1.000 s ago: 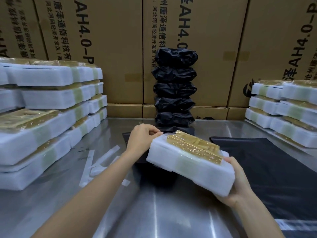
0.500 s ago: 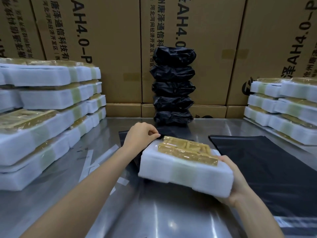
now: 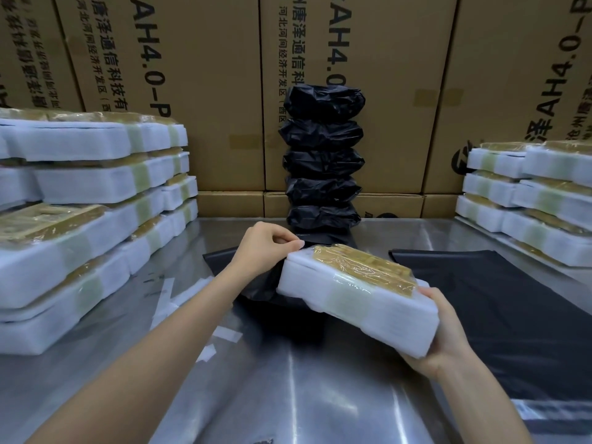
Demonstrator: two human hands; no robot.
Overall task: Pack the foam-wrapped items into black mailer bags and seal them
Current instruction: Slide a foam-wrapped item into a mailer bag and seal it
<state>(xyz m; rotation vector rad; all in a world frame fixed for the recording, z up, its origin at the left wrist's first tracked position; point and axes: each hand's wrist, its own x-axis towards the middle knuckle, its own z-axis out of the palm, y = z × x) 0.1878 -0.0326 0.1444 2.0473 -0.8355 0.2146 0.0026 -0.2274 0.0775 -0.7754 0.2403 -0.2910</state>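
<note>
Head camera view looks down on a steel table (image 3: 320,395) where one pack is about to go into its bag. The right hand (image 3: 445,341) grips the near right corner of a foam-wrapped item (image 3: 352,299), fingers curled under the white foam and the thumb along its end, so the slab is carried from one end and tilted with its far end lowest, aimed at the bag mouth. The left hand (image 3: 266,251) has its fingers bent and pinched together on the upper edge of a black mailer bag (image 3: 256,283); most likely it lifts the top layer so the opening gapes and the foam can slide in without catching. The bag lies flat on the table under and beyond the item, and the item's far corner sits just at the pinched edge; whether it has crossed into the opening I cannot tell. A flat pile of spare bags (image 3: 499,315) lies to the right, near enough for the next round. Finished black parcels (image 3: 323,161) stand stacked at the back against cardboard boxes (image 3: 205,91), out of the working space, while unpacked foam items wait in a left stack (image 3: 80,219) and a right stack (image 3: 528,200), within reach of either arm. White strips (image 3: 179,302) lying on the table at left look like peeled seal liners, though that is a guess.
</note>
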